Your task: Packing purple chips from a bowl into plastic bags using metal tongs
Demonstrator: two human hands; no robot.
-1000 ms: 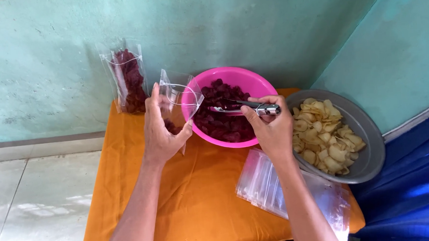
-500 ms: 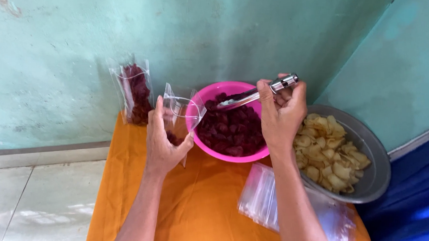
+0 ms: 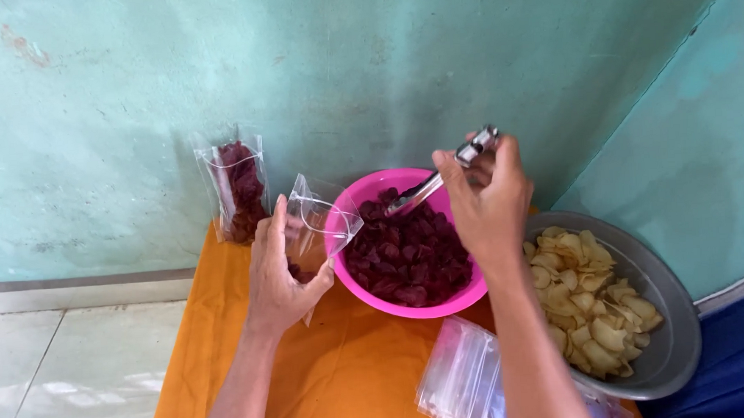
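A: Currently, left hand (image 3: 278,277) has its grip closed around the open clear pouch (image 3: 318,229), just left of the pink bowl (image 3: 478,292).

B: Right hand (image 3: 486,203) clamps metal tongs (image 3: 434,184); keep pouch mouth wide, close to the rim.

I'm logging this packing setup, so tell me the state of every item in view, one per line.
Clear pouch: open, nearly empty, held in left hand.
Metal tongs: gripped by right hand, tips over the pink bowl.
Pink bowl: full of dark red chips.
Filled pouch: upright against wall.
Grey basin: holds yellow chips.
Empty bags: stacked flat.
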